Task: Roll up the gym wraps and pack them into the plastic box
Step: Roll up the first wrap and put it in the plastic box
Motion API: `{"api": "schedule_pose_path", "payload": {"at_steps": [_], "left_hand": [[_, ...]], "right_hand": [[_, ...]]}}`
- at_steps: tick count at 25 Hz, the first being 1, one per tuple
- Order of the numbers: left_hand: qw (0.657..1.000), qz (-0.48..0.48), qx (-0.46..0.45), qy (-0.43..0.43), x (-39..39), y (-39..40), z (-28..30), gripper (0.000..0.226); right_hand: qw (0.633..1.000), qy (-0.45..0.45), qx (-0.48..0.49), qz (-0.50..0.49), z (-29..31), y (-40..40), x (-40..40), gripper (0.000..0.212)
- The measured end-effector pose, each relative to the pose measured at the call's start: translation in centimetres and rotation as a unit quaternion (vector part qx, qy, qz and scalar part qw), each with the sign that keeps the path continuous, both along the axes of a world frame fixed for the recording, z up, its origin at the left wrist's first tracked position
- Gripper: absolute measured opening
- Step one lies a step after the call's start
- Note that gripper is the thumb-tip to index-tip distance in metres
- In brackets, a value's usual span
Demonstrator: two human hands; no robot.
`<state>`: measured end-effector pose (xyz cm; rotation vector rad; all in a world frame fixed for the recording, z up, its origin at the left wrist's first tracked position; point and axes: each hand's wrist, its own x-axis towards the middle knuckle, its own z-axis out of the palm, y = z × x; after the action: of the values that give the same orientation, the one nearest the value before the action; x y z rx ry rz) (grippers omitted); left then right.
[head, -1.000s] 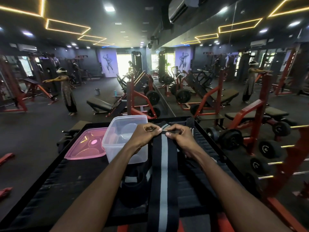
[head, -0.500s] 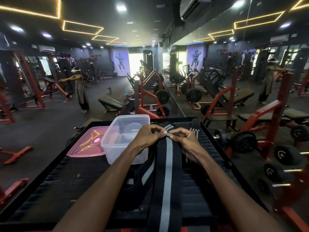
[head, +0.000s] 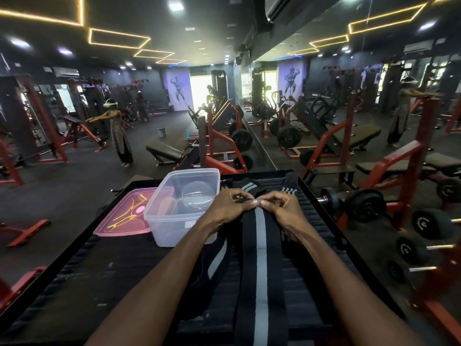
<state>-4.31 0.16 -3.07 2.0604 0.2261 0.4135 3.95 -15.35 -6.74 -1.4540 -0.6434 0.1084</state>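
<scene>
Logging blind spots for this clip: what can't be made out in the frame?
- Head view: the far end of the striped wrap is covered by the left hand and right hand.
- Its near end is cut off by the bottom edge.
- The second wrap is partly hidden under the left forearm.
- The plastic box contents are blurred.

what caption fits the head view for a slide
Both hands, left and right, pinch the far end of a striped gym wrap beside the open plastic box.
</scene>
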Motion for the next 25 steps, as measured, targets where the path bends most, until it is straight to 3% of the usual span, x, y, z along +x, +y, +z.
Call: {"api": "schedule_pose_path", "payload": {"at_steps": [7,11,17,21,25], "left_hand": [[0.998,0.012,0.039,-0.039,0.56,-0.12,-0.50,0.010],[0.999,-0.007,-0.044,-0.014,0.16,-0.42,0.04,0.002],[0.998,0.028,-0.024,-0.050,0.34,-0.37,-0.45,0.010],[0.997,0.024,-0.069,-0.005,0.32,0.10,-0.77,0.025],[0.998,0.033,-0.044,-0.023,0.40,-0.24,-0.63,0.010]], "right_hand": [[0.998,-0.047,-0.034,0.002,-0.05,-0.16,0.02,0.009],[1.000,-0.015,0.010,0.001,-0.02,-0.45,-0.02,0.014],[0.996,0.075,0.030,0.045,-0.35,0.06,-0.13,0.011],[0.999,0.028,0.027,0.017,-0.35,0.14,-0.32,0.015],[0.997,0.059,0.053,0.026,-0.25,0.16,-0.70,0.011]]}}
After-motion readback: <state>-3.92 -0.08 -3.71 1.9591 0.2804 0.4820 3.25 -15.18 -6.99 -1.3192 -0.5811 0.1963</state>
